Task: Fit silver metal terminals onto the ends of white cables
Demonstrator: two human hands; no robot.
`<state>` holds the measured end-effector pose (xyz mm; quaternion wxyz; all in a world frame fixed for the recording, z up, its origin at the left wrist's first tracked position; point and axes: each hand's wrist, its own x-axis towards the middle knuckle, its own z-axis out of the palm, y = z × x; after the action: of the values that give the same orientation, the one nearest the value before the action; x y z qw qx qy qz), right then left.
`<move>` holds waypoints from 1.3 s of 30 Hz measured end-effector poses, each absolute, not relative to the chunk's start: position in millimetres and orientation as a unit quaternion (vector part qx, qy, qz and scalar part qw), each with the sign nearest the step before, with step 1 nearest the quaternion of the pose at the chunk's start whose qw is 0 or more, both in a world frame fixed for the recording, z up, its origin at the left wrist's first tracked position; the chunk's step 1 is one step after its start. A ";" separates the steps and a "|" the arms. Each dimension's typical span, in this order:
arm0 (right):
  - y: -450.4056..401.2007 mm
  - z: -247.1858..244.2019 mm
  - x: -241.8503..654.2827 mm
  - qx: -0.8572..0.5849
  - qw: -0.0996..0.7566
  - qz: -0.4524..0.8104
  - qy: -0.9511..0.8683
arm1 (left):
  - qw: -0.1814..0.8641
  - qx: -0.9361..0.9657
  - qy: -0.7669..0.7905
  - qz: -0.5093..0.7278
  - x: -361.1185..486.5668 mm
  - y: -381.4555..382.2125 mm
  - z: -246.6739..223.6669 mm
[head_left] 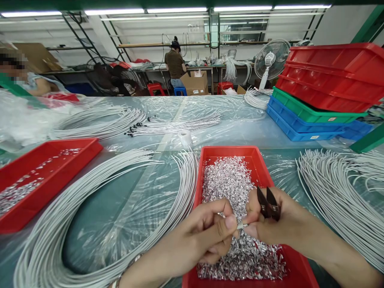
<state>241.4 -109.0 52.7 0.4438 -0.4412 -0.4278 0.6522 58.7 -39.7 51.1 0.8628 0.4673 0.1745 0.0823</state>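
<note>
My left hand point(207, 234) and my right hand point(271, 218) meet over a red tray point(231, 151) filled with small silvery foil scraps point(231, 188). Both pinch the end of a thin white cable point(241, 226) between thumb and fingertips. In my right hand there is also a small dark cutter point(268, 203), its blades pointing up. A large bundle of white cables point(99, 208) curves across the table to the left of the tray.
Another red tray point(45, 176) with foil scraps sits at the left. More white cables point(339, 192) lie at the right. Stacked red, green and blue trays point(324, 92) stand at back right. A person sits at far left; another stands at a rear bench.
</note>
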 end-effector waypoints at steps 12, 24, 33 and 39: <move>-114.6 54.9 236.4 -0.454 0.451 0.644 -0.419 | 0.842 0.498 0.197 0.068 54.8 -36.4 54.9; -114.0 57.9 236.3 -0.456 0.458 0.642 -0.414 | 0.843 0.494 0.192 0.092 58.8 -37.6 50.1; -112.8 55.0 236.9 -0.442 0.467 0.639 -0.423 | 0.839 0.500 0.191 0.099 60.7 -38.6 48.3; -112.8 56.5 236.7 -0.439 0.459 0.653 -0.413 | 0.850 0.485 0.185 0.088 61.3 -35.9 41.0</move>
<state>236.7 -112.8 56.5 0.4591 -0.4390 -0.4128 0.6528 61.3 -35.9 41.0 0.8500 0.4853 0.1850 0.0882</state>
